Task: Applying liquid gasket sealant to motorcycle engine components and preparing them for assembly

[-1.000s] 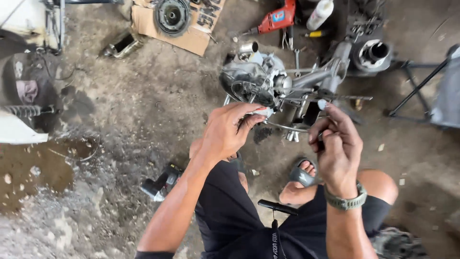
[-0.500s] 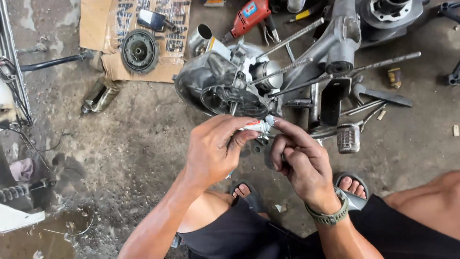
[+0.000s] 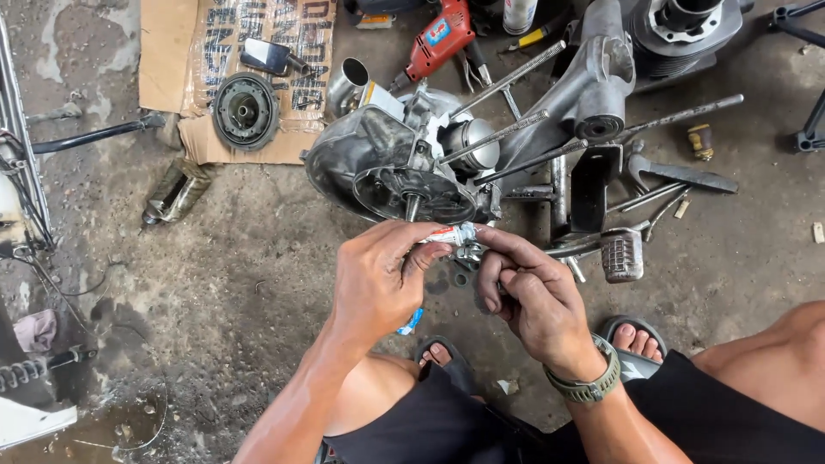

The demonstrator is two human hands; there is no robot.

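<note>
While two hands grip one small tube (image 3: 453,234) (crumpled), one engine (image 3: 412,163) sits.

We see a small glossy tube (image 3: 447,234) w/ crinkled foil look. Engine case (image 3: 391,167) is dull grey cast metal, greasy; rods (image 3: 507,79) bare steel. Drill (image 3: 438,39) is shiny red plastic. Cardboard (image 3: 185,69) matt, floor (image 3: 215,275) rough concrete.

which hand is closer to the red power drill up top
Left. The left hand sits below the red drill, slightly to its left; the right hand lies lower and further right. Both are well away from it.
</note>
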